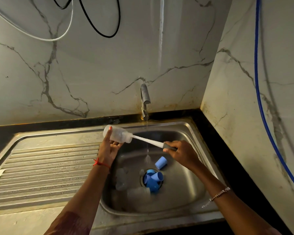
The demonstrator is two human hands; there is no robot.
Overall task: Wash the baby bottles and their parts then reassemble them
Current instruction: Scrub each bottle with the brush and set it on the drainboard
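- Left forearm (81,197) comes up from the bottom edge, and the right forearm (210,180) slants in from the lower right. Both meet over the sink (190,131).
- Left hand (109,146) is raised with fingers pointing up and wrapped round the bottle (119,134), one fingertip up near its base.
- Bottle is held above the basin's back-left corner, lying nearly sideways. Its long axis runs left to right, with the base at upper left and the mouth facing right and a bit down.
- Brush (149,141) is stuck in through the mouth, bristles inside, white handle running down-right in line with the bottle.
- Right hand (178,151) is clenched round the brush's grey grip, knuckles up.
- Tap (145,97) is running a thin stream that crosses the handle's line. Can't tell if it actually hits it.
- Down in the basin there's a blue cap (161,163) on its side, more blue parts (153,180) piled on the drain, and a second bottle (138,192) lying just left of them.
- Drainboard (49,167) sits off to the left.
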